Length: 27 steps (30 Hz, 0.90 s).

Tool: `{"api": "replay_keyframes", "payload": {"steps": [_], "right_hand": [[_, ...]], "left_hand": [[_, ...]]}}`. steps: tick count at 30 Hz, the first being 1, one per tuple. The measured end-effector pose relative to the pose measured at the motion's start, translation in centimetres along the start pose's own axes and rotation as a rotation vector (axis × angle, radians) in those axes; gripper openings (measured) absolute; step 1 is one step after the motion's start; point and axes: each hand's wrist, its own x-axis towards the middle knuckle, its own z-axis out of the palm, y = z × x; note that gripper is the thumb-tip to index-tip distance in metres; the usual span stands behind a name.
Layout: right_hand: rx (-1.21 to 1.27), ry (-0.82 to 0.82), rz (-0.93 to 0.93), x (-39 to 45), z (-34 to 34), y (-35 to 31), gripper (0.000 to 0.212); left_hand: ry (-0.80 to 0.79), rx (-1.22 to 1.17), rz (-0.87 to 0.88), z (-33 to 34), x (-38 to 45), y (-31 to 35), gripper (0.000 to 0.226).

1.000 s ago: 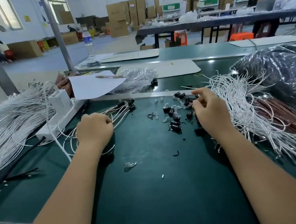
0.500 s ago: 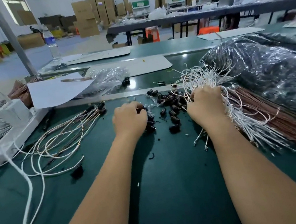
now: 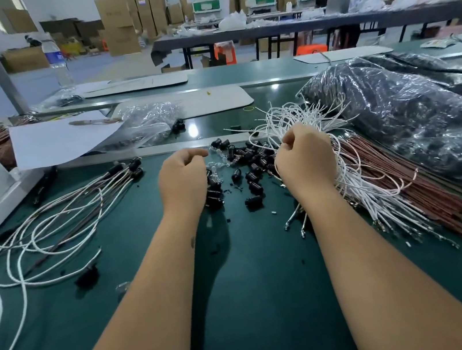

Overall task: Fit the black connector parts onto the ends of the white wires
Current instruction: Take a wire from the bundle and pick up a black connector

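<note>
At far left a white power strip (image 3: pixel 0 199) sits on the green tabletop (image 3: pixel 259 306), beside finished white wires (image 3: pixel 51 233). The left hand (image 3: pixel 183 179), fingers curled, covers some black connector parts (image 3: pixel 253 168) at centre; whether it holds one I cannot tell. The right hand (image 3: pixel 306 160) grips the white wire bundle (image 3: pixel 371 192). A plastic bag (image 3: pixel 411 116) lies at right.

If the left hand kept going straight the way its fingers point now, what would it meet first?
Probably the loose black connectors. The left hand points forward and a little right, fingers curled just short of that pile on the green table. Depth is unclear, so it may already touch the nearest ones.
</note>
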Motion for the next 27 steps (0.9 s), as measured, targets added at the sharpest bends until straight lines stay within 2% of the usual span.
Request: {"api": "replay_keyframes", "payload": {"steps": [3,6,8,10,12,13,17,20,23,25,27], "right_hand": [[0.134,0.013,-0.094,-0.1,-0.2,-0.6,0.008],[0.196,-0.133,-0.274,-0.5,0.0,-1.4,0.009],[0.199,-0.194,-0.383,-1.1,0.2,-2.0,0.011],[0.21,-0.176,-0.464,-1.5,0.5,-2.5,0.014],[0.185,-0.109,-0.498,-1.4,0.6,-2.6,0.013],[0.163,-0.061,-0.497,-1.3,0.5,-2.4,0.012],[0.084,0.176,-0.328,-0.1,-0.2,-1.6,0.014],[0.08,0.32,-0.055,0.7,-0.9,-0.4,0.017],[0.145,0.342,0.234,1.1,-1.6,0.6,0.019],[-0.002,0.343,0.151,1.0,-1.6,0.4,0.028],[-0.081,0.305,-0.131,0.4,-1.2,-0.8,0.039]], "left_hand": [[0.007,0.076,0.161,0.4,-0.5,0.5,0.03],[-0.007,0.113,0.363,0.7,-1.0,1.0,0.055],[-0.053,0.311,0.491,1.0,-1.1,1.2,0.067],[-0.087,0.548,0.562,1.2,-1.0,0.7,0.053],[-0.064,0.637,0.579,1.0,-0.8,0.4,0.022],[-0.048,0.655,0.578,0.8,-0.7,0.2,0.015],[-0.011,0.682,0.513,-0.3,0.2,0.0,0.024],[-0.015,0.683,0.424,-1.2,0.3,-0.2,0.022],[-0.076,0.632,0.427,-1.4,0.3,-0.6,0.023],[-0.092,0.586,0.453,-1.2,0.2,-0.6,0.022],[-0.058,0.6,0.502,-0.9,0.0,-0.3,0.021]]}}
